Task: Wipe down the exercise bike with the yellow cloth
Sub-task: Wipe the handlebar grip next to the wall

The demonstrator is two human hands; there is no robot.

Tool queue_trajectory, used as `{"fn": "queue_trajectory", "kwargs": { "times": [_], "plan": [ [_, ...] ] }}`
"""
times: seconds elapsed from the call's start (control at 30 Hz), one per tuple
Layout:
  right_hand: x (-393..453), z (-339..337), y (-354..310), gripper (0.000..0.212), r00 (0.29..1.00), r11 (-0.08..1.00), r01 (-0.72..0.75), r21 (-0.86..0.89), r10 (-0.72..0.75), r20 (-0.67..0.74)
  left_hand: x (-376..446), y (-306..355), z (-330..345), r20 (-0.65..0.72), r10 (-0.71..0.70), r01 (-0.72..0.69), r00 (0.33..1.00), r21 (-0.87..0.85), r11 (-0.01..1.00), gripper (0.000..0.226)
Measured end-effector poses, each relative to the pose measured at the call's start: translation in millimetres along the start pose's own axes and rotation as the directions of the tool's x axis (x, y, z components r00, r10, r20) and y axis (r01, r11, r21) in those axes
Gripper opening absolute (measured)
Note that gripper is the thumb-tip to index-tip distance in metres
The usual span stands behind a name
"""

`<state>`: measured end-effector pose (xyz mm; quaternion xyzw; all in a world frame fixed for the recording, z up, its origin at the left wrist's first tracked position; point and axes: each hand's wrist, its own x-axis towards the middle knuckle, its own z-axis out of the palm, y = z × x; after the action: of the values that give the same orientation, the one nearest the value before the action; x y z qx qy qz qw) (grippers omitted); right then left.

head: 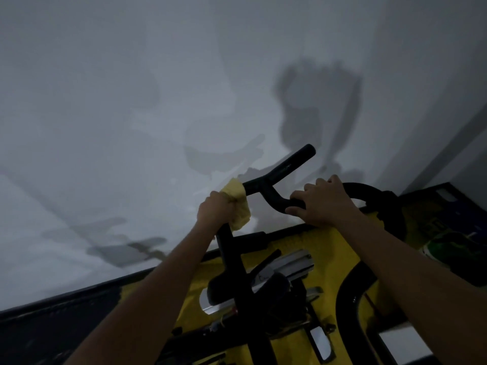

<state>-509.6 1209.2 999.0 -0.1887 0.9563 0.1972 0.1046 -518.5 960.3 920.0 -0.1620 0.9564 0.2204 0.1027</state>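
Gripping the yellow cloth (237, 206), the left hand (214, 210) is curling its fingers round it and pressing it against the black handlebar (279, 172) of the exercise bike (237, 272), at the bar's left bend above the upright post. The right hand (322, 201) is wrapping its fingers, close together, round the bar's right curve. Shadows are falling on the grey wall (131, 88) behind. Yellow floor mat (329, 248) is lying beneath the frame.
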Motion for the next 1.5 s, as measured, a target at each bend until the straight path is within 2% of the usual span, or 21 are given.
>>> {"fn": "queue_trajectory", "kwargs": {
  "times": [0.13,0.23,0.37,0.5,0.63,0.73,0.83,0.93,1.03,1.1,1.17,1.23,1.3,1.4,1.5],
  "plan": [
    [-1,0,0,0.06,1.0,1.0,0.005,0.0,-0.005,-0.007,-23,-6,0,0.065,-0.026,0.031,0.998,-0.072,0.997,0.025],
    [-2,1,0,0.059,1.0,1.0,0.012,0.011,-0.012,-0.029,-54,-8,-1,0.129,-0.006,0.025,0.992,-0.149,0.989,0.032],
    [-1,0,1,0.058,1.0,0.999,0.015,0.039,-0.014,-0.026,-78,-19,6,0.13,-0.015,0.049,0.991,-0.261,0.964,0.043],
    [1,-2,3,0.056,0.999,0.998,0.042,0.053,-0.041,-0.016,-54,-16,10,0.135,-0.047,0.081,0.99,-0.266,0.961,0.038],
    [4,-3,6,0.054,0.997,0.996,0.08,0.034,-0.08,-0.001,-21,-5,8,0.09,-0.138,0.152,0.986,-0.167,0.974,0.034],
    [5,1,6,0.055,0.997,0.997,0.076,0.018,-0.076,-0.014,6,-4,-3,0.106,-0.062,0.067,0.992,-0.042,0.997,0.045],
    [7,2,4,0.057,0.998,0.998,0.061,0.016,-0.061,-0.024,29,-1,-15,0.206,0.101,-0.103,0.973,0.0,0.995,0.056],
    [11,1,3,0.058,0.999,0.999,0.047,0.016,-0.047,-0.005,46,12,-19,0.226,0.231,-0.241,0.946,0.015,0.971,0.046],
    [13,-2,2,0.058,0.999,0.999,0.044,0.02,-0.044,0.024,53,22,-11,0.193,0.385,-0.402,0.903,0.06,0.914,0.043],
    [13,-2,3,0.058,0.998,0.999,0.047,0.014,-0.048,0.03,53,24,2,0.091,0.549,-0.556,0.831,0.183,0.811,0.056],
    [12,-1,4,0.058,0.999,0.999,0.048,0.016,-0.048,0.022,46,25,10,0.009,0.605,-0.583,0.796,0.278,0.763,0.057],
    [11,0,4,0.058,0.999,0.999,0.052,0.015,-0.052,0.016,46,24,11,-0.022,0.604,-0.57,0.797,0.305,0.763,0.052],
    [9,0,4,0.058,0.998,0.998,0.056,0.001,-0.056,0.005,45,19,12,-0.025,0.554,-0.518,0.832,0.321,0.793,0.046],
    [7,-1,3,0.059,0.999,0.999,0.051,0.0,-0.051,-0.002,38,14,9,-0.065,0.459,-0.421,0.886,0.3,0.856,0.038],
    [6,-1,3,0.06,0.998,0.998,0.058,0.001,-0.058,-0.005,33,5,9,-0.06,0.298,-0.28,0.953,0.209,0.937,0.044]
  ]
}}
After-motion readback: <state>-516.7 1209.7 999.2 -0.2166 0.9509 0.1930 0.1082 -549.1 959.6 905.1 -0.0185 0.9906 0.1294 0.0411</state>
